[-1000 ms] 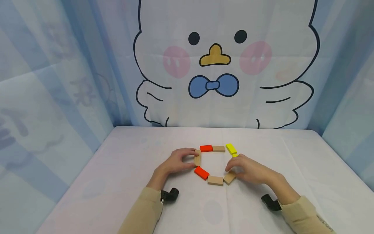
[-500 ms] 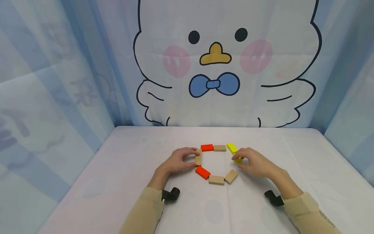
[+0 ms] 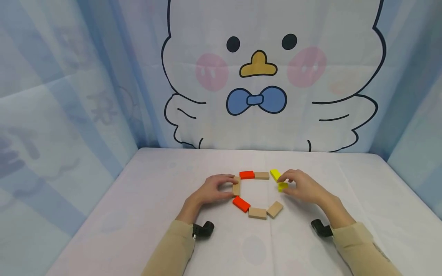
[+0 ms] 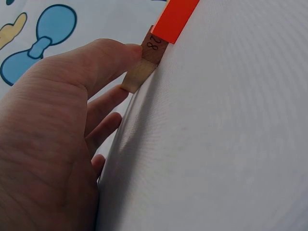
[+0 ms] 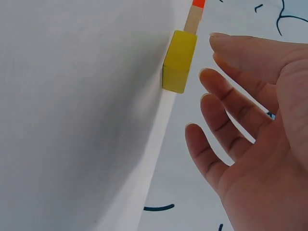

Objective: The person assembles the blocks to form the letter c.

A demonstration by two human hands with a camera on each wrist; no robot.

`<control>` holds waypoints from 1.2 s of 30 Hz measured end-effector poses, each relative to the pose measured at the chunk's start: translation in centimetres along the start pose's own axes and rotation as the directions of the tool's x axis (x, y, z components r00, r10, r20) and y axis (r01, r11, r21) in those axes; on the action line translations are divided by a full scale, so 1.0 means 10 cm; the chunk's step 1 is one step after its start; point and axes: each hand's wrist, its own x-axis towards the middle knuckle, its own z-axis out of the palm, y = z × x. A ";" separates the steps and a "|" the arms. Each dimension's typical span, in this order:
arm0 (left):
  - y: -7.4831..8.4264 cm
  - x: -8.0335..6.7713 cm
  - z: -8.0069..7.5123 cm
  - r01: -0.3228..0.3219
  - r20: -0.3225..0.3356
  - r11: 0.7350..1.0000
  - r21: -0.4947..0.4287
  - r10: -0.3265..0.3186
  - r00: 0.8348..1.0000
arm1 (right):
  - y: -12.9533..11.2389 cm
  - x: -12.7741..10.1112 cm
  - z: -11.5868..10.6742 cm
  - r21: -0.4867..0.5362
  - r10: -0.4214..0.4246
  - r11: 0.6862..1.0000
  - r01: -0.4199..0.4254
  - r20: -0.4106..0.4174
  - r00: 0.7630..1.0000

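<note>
In the head view, several small flat blocks lie in a rough ring on the white table. My left hand [image 3: 212, 190] pinches a plain wooden block [image 3: 236, 187] on the ring's left side, thumb at the near end and a finger at the far end. My right hand [image 3: 305, 188] hovers by two yellow blocks on the right. The nearer yellow block [image 3: 282, 187] is partly hidden by the fingers; the farther one [image 3: 274, 174] slants beyond it. In the right wrist view, the loosely bent fingers [image 5: 214, 113] stand apart from a yellow block [image 5: 178, 62].
A red block [image 3: 246, 175] and a wooden block [image 3: 261, 175] form the ring's far side. Another red block [image 3: 241, 204] and two wooden blocks, one straight [image 3: 257, 213] and one angled [image 3: 275, 209], make the near side. A printed curtain [image 3: 255, 126] hangs behind the table [image 3: 165, 168].
My right hand has moved away from the angled wooden block, farther back to the yellow blocks, uncovering the wooden one. My left hand keeps its place on its block. The view shifts slightly.
</note>
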 end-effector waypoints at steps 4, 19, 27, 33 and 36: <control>0.00 0.01 0.01 0.001 0.003 1.000 0.007 -0.001 1.000 | 0.04 -0.01 0.00 0.011 0.009 1.000 -0.009 -0.004 1.000; 0.00 0.00 0.01 0.015 0.008 1.000 0.003 -0.015 1.000 | 0.09 -0.01 0.03 0.026 0.038 0.999 -0.038 0.005 0.999; -0.01 0.01 0.00 0.013 0.002 1.000 0.011 -0.014 1.000 | 0.10 0.00 0.00 0.019 0.028 0.999 -0.028 0.003 1.000; -0.01 0.01 0.00 0.020 0.002 1.000 0.005 -0.020 1.000 | 0.10 0.00 0.02 0.038 -0.003 0.999 0.002 0.024 1.000; -0.01 0.01 0.01 0.025 0.005 1.000 -0.001 -0.025 1.000 | 0.08 -0.01 0.02 0.043 0.001 0.999 -0.003 0.037 0.999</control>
